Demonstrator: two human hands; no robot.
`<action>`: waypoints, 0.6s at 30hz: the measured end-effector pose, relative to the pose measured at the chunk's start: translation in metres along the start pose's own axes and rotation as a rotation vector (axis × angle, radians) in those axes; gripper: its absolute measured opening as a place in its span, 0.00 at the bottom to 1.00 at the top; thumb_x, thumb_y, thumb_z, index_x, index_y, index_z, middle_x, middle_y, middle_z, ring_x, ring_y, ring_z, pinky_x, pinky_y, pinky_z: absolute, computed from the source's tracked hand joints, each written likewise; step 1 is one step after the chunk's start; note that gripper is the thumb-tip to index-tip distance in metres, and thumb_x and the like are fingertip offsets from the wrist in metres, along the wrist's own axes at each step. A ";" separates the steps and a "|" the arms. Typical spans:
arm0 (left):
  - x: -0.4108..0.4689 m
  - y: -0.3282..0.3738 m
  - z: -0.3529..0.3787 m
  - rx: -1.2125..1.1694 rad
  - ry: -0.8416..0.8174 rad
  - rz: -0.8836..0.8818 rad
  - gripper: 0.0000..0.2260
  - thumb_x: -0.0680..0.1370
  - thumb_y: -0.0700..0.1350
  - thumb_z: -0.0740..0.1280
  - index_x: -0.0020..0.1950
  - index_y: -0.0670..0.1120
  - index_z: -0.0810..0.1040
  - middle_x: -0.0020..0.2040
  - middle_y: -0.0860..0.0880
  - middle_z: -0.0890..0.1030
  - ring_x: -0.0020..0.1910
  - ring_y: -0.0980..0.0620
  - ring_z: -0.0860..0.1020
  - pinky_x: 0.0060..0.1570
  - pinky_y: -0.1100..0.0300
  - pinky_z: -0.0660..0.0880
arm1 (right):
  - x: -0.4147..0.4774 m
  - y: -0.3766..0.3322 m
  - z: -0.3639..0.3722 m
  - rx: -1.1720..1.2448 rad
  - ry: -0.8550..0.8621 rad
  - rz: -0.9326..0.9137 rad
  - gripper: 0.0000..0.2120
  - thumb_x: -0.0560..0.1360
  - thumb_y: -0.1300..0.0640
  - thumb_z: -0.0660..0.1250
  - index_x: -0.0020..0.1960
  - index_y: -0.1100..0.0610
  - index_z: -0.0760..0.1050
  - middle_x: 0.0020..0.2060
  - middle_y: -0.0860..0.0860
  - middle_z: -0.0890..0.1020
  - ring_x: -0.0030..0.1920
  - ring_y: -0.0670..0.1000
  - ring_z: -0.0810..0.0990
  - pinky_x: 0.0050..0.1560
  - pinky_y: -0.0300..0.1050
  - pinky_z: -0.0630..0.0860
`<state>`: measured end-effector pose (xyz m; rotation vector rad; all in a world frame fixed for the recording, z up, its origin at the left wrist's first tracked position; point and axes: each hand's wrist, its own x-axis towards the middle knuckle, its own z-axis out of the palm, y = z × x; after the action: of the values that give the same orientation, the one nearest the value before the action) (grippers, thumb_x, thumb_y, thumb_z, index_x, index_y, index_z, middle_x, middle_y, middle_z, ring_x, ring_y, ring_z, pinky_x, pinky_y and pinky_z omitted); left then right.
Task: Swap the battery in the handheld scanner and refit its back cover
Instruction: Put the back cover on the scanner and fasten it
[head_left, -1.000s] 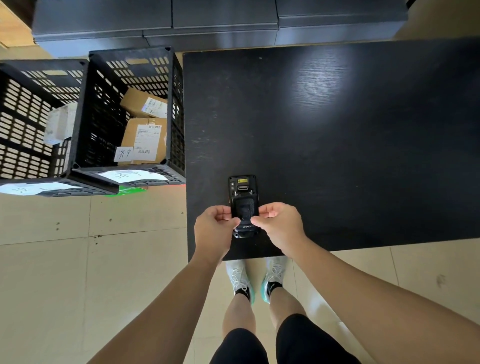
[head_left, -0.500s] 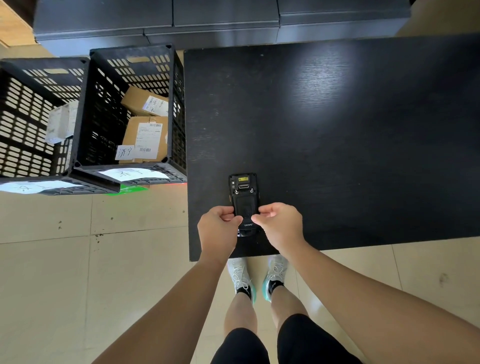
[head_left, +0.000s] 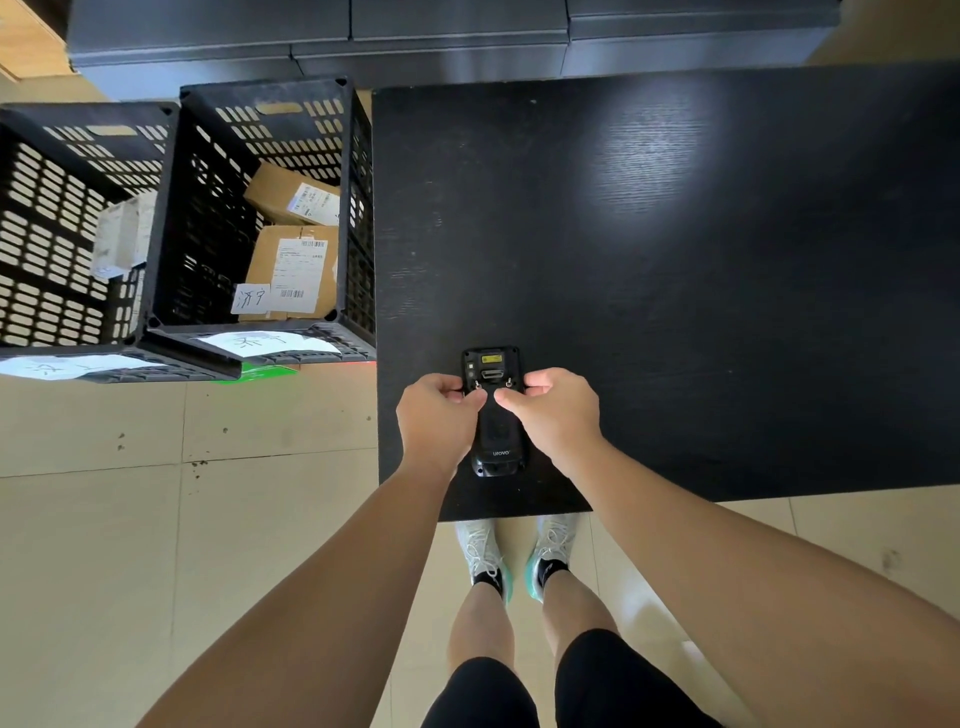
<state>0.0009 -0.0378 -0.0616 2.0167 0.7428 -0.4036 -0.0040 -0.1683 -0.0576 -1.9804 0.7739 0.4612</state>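
Observation:
A black handheld scanner (head_left: 493, 441) lies face down near the front left corner of the black table (head_left: 701, 260), its back cover in place and a yellow label at its far end. My left hand (head_left: 436, 415) grips its left side, thumb and forefinger pinched by the left cover latch. My right hand (head_left: 556, 410) grips the right side, fingertips pinched near the right latch. Both hands cover the scanner's upper middle. No loose battery shows.
Two black slotted plastic crates (head_left: 208, 218) stand on the floor left of the table, holding cardboard parcels (head_left: 296, 265) with labels. Dark cabinets (head_left: 441, 36) run along the far wall. My feet stand under the table's front edge.
Both hands slid up the scanner from its lower end to the two latches near the top. The scanner stays flat on the table.

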 end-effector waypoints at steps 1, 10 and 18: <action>0.001 -0.001 0.001 0.007 -0.002 0.004 0.15 0.72 0.44 0.75 0.57 0.43 0.82 0.42 0.50 0.82 0.44 0.52 0.81 0.52 0.58 0.78 | 0.001 0.001 0.001 -0.004 -0.001 -0.002 0.21 0.68 0.51 0.77 0.58 0.58 0.81 0.49 0.52 0.85 0.52 0.50 0.83 0.53 0.41 0.76; 0.005 -0.005 0.002 0.006 0.001 0.020 0.13 0.73 0.44 0.76 0.56 0.44 0.82 0.40 0.52 0.82 0.41 0.56 0.80 0.47 0.62 0.76 | 0.005 0.001 0.004 -0.017 0.000 -0.005 0.17 0.67 0.50 0.78 0.53 0.56 0.82 0.33 0.41 0.80 0.42 0.44 0.82 0.40 0.35 0.74; 0.016 -0.007 -0.024 0.313 -0.178 0.470 0.04 0.78 0.45 0.68 0.52 0.48 0.79 0.46 0.53 0.79 0.41 0.56 0.76 0.46 0.62 0.72 | 0.008 0.006 0.004 -0.030 -0.021 -0.028 0.24 0.65 0.48 0.78 0.57 0.57 0.80 0.42 0.46 0.83 0.40 0.40 0.80 0.34 0.28 0.69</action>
<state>0.0086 -0.0094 -0.0624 2.3263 0.0850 -0.4317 -0.0018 -0.1697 -0.0682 -2.0088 0.7291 0.4793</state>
